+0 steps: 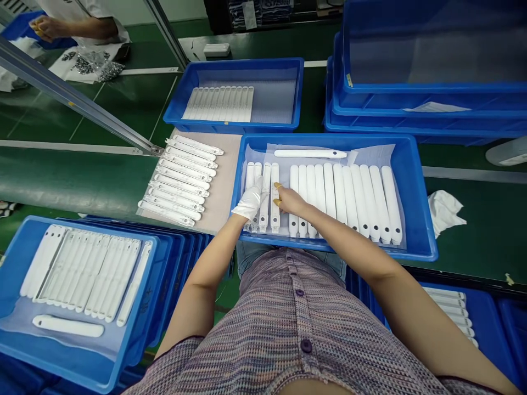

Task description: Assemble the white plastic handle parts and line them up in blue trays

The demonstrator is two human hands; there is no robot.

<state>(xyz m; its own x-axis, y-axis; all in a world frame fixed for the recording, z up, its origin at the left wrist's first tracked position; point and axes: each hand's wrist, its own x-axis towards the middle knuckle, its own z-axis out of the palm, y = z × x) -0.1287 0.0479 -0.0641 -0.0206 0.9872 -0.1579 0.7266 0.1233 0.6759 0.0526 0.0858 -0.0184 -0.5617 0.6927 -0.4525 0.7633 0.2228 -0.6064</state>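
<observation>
Woven cloth of the person's shirt point(284, 312) fills the bottom centre of the frame, and just beyond it, at the centre and right of centre, lies a blue tray point(415, 186) of long white strips point(342, 192), most side by side and one crosswise near the far wall. Work appears to be at the stage of handling or setting straight single strips at the tray's left end; the next move probably calls for taking the chosen strip by its edges without nudging its neighbours. Both forearms come up from the lower part of the frame and converge there. The gloved left hand point(248, 204) lies over the leftmost strips, fingers extended toward the top of the frame; whether it grips one or merely steadies them I cannot tell. From the lower right, the right hand point(291, 201) reaches across the row, back of the hand up, yellow-covered fingertips point(277, 203) bent and slightly spread at the nearest strip point(273, 195). They seem to meet its right edge, though at this size a firm pinch cannot be confirmed.
</observation>
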